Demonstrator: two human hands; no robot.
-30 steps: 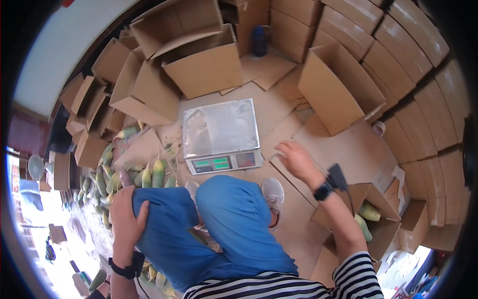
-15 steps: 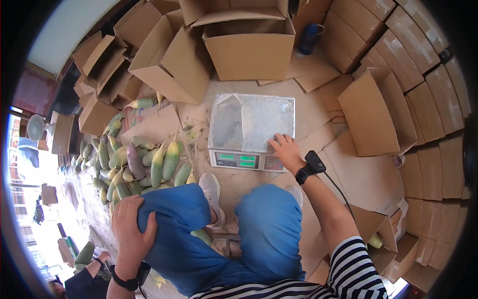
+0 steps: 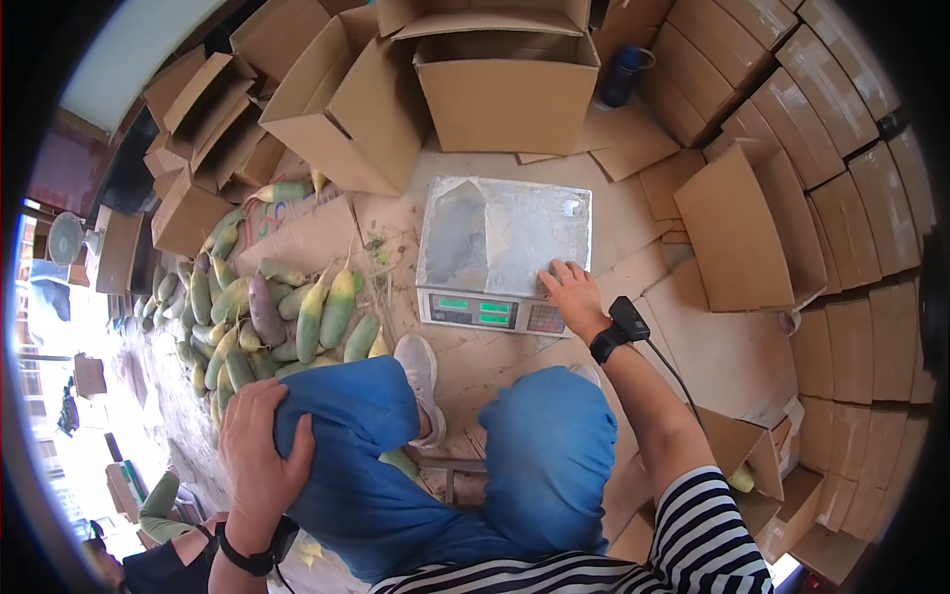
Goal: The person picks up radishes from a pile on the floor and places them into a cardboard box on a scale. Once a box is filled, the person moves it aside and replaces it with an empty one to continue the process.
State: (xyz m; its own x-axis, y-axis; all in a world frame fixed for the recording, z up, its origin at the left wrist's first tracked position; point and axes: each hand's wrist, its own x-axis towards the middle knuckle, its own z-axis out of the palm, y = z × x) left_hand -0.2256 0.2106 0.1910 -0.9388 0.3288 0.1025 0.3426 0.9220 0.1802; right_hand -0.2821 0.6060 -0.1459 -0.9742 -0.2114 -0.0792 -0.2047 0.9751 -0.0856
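Observation:
A weighing scale [image 3: 507, 238] with a worn metal top and lit green displays stands on the floor in front of my knees. My right hand [image 3: 574, 297] rests on its front right corner, above the keypad, with the fingers apart and nothing held. On my left knee, over the blue trousers [image 3: 346, 416], lies my left hand [image 3: 265, 445], its fingers spread and holding nothing. Just beyond that knee is a pile of long green radishes [image 3: 309, 322], with one purplish radish [image 3: 265, 312] among them.
Open cardboard boxes stand behind the scale [image 3: 505, 104], at the back left [image 3: 346, 119] and at the right [image 3: 747, 233]. Closed boxes [image 3: 856, 213] are stacked along the right. A blue bottle [image 3: 620, 77] stands at the back. Another person [image 3: 173, 554] is at the lower left.
The view has shifted slightly. My hands remain on the scale corner and the left knee. The other person at the lower left has moved a little further into view.

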